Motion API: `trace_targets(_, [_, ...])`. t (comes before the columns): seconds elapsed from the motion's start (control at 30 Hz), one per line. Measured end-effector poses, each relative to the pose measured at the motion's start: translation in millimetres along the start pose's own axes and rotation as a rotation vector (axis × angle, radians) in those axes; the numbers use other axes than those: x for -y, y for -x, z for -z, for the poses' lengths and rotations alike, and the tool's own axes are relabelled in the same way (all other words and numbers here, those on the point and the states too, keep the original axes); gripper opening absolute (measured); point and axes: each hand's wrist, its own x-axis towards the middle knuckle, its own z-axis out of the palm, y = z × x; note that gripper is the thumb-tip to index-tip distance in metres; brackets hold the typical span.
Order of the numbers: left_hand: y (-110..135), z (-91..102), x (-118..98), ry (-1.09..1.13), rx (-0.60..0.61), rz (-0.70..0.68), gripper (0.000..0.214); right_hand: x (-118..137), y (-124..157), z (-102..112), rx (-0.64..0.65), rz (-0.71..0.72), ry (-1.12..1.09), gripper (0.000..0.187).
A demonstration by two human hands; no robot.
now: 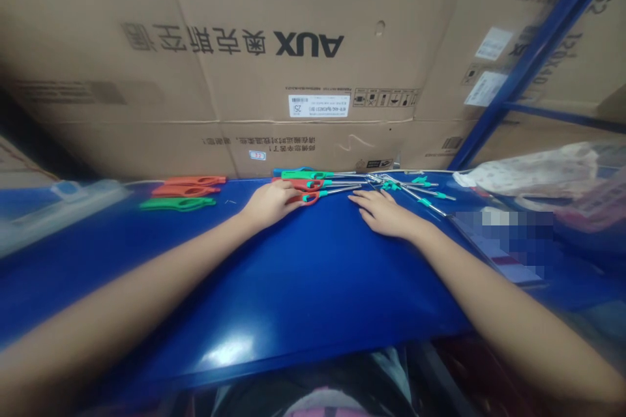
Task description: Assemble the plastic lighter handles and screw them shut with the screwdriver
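Note:
My left hand (271, 206) is closed round the handle end of a red stick lighter (313, 197), whose metal tube points right. Beside it on the table lie more stick lighters, among them a green one (303, 175), with red and blue handles partly hidden. My right hand (386, 214) rests with fingers stretched out by the lighter's tube tip; whether it touches the tip is unclear. Just beyond those fingers is a loose pile of metal lighter tubes with green triggers (430, 204). Orange handle shells (188, 189) and a green handle shell (178, 204) lie to the left.
A large cardboard sheet (235, 91) stands behind the blue table (293, 287). A clear plastic bag (63, 208) lies at left. At right are a flat item (508, 260), partly pixelated, a white bag (523, 169), a pink basket (577, 205) and a blue shelf post (528, 65).

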Motion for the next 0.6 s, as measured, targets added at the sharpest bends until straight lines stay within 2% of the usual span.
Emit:
trace_targets(0.17, [3.5,14.0,-9.2,-0.013,-0.002,0.039,0.036,2.5,0.8,6.5,-0.078,0.054,-0.022,0.045])
trace_targets(0.27, [13.5,29.1,-4.5,-0.042,0.007,0.09,0.034,7.4,1.5,13.6,-0.128,0.081,-0.051,0.032])
trace_targets(0.4, [38.7,47.8,30.1,-0.076,0.096,0.284,0.039,14.0,3.5,17.9,-0.159,0.106,-0.114,0.026])
trace_targets(0.5, [62.7,61.9,64.4,-0.073,0.14,0.388,0.039,16.4,4.6,15.8,-0.205,0.152,-0.161,0.032])
trace_targets(0.6, [84.2,77.5,87.9,-0.085,0.177,0.526,0.031,16.6,4.5,12.3,-0.213,0.203,-0.143,0.041])
